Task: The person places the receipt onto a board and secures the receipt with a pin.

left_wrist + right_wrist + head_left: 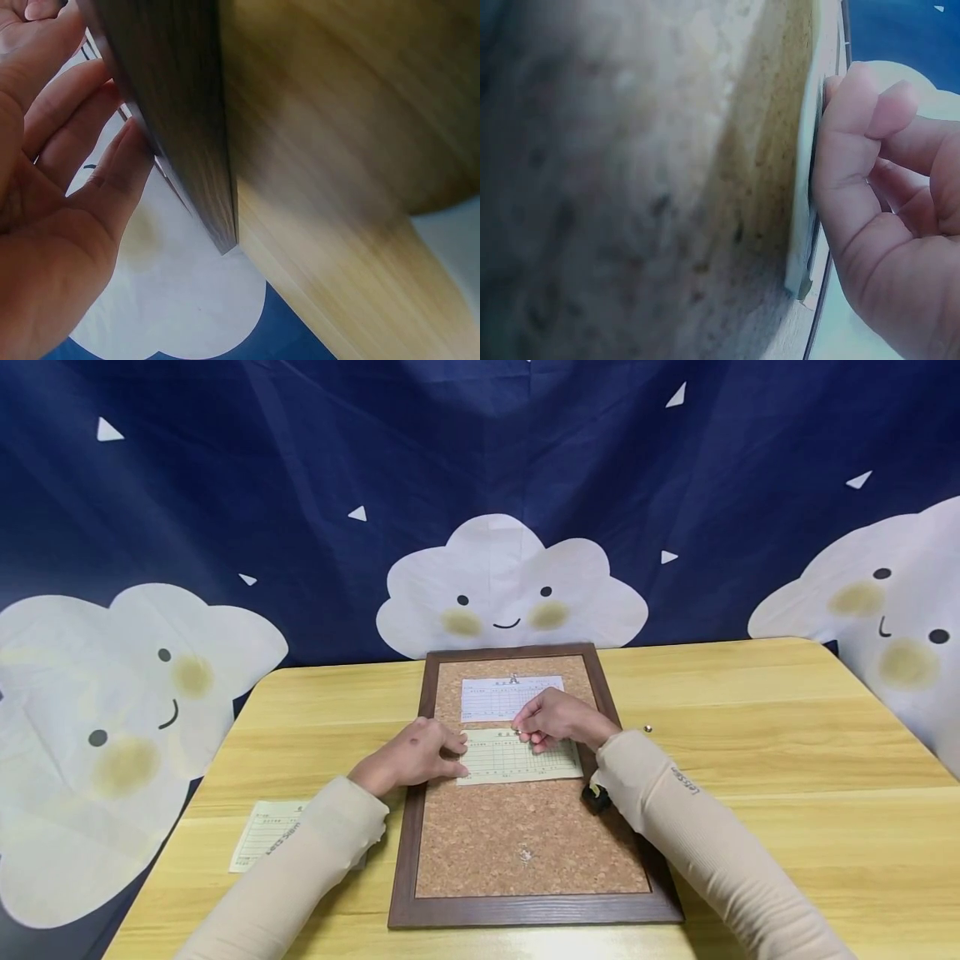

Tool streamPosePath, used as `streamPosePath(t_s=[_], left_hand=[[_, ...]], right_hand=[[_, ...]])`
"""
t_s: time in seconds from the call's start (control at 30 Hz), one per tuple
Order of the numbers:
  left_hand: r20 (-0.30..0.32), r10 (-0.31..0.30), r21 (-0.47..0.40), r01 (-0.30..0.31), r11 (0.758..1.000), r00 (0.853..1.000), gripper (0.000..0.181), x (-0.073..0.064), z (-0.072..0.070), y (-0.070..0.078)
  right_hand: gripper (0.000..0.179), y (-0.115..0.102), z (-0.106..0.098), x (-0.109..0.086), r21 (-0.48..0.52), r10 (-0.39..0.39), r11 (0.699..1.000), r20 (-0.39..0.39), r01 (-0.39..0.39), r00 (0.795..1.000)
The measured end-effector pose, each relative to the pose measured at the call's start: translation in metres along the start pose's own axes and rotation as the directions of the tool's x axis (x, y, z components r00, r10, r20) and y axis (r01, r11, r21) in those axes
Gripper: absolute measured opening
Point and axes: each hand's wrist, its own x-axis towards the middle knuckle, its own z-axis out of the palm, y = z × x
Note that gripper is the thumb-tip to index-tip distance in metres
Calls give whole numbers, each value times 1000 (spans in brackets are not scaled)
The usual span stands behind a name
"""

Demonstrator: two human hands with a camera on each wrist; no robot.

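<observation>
Head view: one brown-framed cork board (pixel 487 827) on a wooden table (pixel 787 735), bearing two printed slips: one white slip (pixel 486 700) far, one yellow slip (pixel 483 760) nearer; one small clear object (pixel 526 855) on the near cork. One loose slip (pixel 266 831) at left, partly behind the left sleeve (pixel 300 852); one metallic piece (pixel 648 728) right of the board. Left hand (pixel 412 753), fingers extended, touches the yellow slip's left edge; right hand (pixel 558 718) pinches apparently a small pin (pixel 517 732) at its far edge, partly blocking the white slip.
</observation>
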Motion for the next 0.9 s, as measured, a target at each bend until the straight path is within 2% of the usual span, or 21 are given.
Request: streamPosePath(t_s=[0.27, 0.9], left_hand=[[3, -10, 2, 10, 1000, 1000, 36, 0, 0, 0], [8, 18, 1, -18, 1000, 1000, 35, 1, -1, 0]], right_hand=[[17, 0, 0, 1, 15, 3, 1000, 12, -4, 1000], [16, -1, 1, 0, -1, -7, 1000, 15, 7, 1000]])
